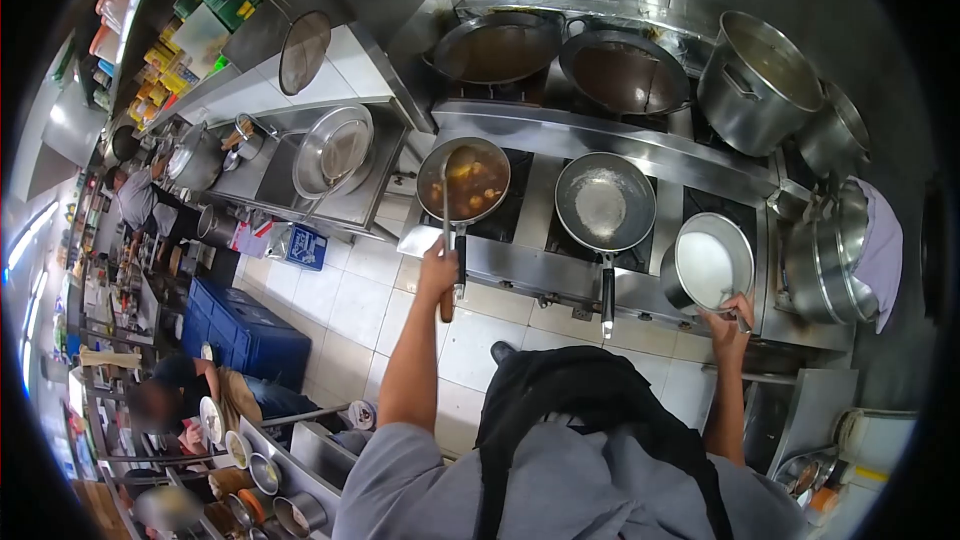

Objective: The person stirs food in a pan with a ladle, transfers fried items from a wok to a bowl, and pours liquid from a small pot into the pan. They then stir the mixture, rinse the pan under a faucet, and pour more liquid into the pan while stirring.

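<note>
My left hand (437,273) is closed around a long-handled ladle (446,205) with a wooden grip. The ladle's head dips into a frying pan (425,180) of brown sauce with yellowish chunks, on the left front burner. The pan's black handle points back towards me, close beside my left hand. On the right, my right hand (729,328) grips the near side of a steel pot (676,275), around its handle. White liquid (706,262) shows inside that pot at the right front burner. Between them sits a second frying pan (565,225) with a whitish patch on its base.
Two wide woks (500,48) and a tall stockpot (728,105) stand along the back. Stacked steel pots (800,265) with a cloth are at the right. A strainer (304,50) hangs upper left. Co-workers (140,198) and a blue bin (235,325) are at the left.
</note>
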`<action>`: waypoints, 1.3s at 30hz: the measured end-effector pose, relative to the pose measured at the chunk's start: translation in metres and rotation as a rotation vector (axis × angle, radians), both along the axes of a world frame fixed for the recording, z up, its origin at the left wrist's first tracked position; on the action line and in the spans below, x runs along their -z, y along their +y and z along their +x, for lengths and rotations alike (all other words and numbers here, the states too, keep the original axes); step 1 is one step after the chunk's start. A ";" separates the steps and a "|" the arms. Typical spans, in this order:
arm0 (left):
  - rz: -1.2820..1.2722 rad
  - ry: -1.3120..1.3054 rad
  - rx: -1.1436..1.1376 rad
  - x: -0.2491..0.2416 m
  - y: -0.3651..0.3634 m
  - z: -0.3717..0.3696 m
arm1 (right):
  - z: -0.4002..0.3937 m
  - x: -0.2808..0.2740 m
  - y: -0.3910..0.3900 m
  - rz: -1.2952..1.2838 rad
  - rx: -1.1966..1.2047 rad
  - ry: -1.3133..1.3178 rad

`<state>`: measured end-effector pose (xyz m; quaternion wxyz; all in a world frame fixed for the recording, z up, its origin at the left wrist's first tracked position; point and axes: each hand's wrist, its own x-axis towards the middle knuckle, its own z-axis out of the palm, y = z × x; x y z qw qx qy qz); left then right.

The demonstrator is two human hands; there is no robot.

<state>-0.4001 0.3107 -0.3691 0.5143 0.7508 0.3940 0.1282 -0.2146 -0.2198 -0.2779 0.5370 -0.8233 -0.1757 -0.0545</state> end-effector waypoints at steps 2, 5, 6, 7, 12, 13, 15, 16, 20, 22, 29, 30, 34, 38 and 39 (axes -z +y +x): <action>-0.212 -0.031 -0.041 -0.014 -0.016 0.015 | -0.003 -0.002 0.012 -0.013 0.018 -0.085; -0.312 0.000 0.016 -0.019 -0.017 -0.009 | -0.013 -0.013 0.030 -0.038 0.045 -0.131; -0.313 -0.003 0.018 -0.024 -0.015 -0.025 | -0.017 -0.016 0.035 -0.052 0.059 -0.089; -0.312 0.031 0.058 -0.029 -0.009 -0.046 | -0.019 -0.017 0.043 -0.053 0.063 -0.091; -0.199 0.181 0.076 -0.033 0.037 -0.069 | -0.032 -0.015 0.066 -0.052 0.046 -0.031; -0.148 0.086 0.083 -0.012 0.045 -0.059 | -0.034 -0.018 0.075 -0.054 0.044 -0.031; -0.132 -0.016 0.083 0.006 0.047 -0.038 | -0.041 -0.023 0.095 -0.011 0.085 -0.083; -0.167 -0.024 0.078 0.009 0.042 -0.025 | -0.043 -0.023 0.101 -0.014 0.088 -0.082; -0.361 0.022 0.134 -0.008 0.034 -0.041 | -0.043 -0.013 0.113 -0.050 0.043 -0.095; -0.370 0.059 0.154 -0.030 0.047 -0.071 | -0.045 -0.010 0.121 -0.117 0.033 -0.117; -0.021 -0.024 0.187 0.024 0.091 -0.054 | -0.055 -0.026 0.178 -0.052 0.047 -0.077; -0.224 0.004 0.138 0.006 0.078 -0.040 | -0.057 -0.026 0.181 -0.049 0.038 -0.105; -0.311 0.024 0.172 -0.007 0.056 -0.048 | -0.049 -0.024 0.187 -0.171 -0.032 -0.125; -0.377 0.085 0.190 -0.030 0.071 -0.096 | -0.044 -0.030 0.203 0.000 -0.070 -0.021; -0.285 0.108 0.192 -0.027 0.077 -0.098 | -0.040 -0.033 0.205 -0.035 -0.093 -0.043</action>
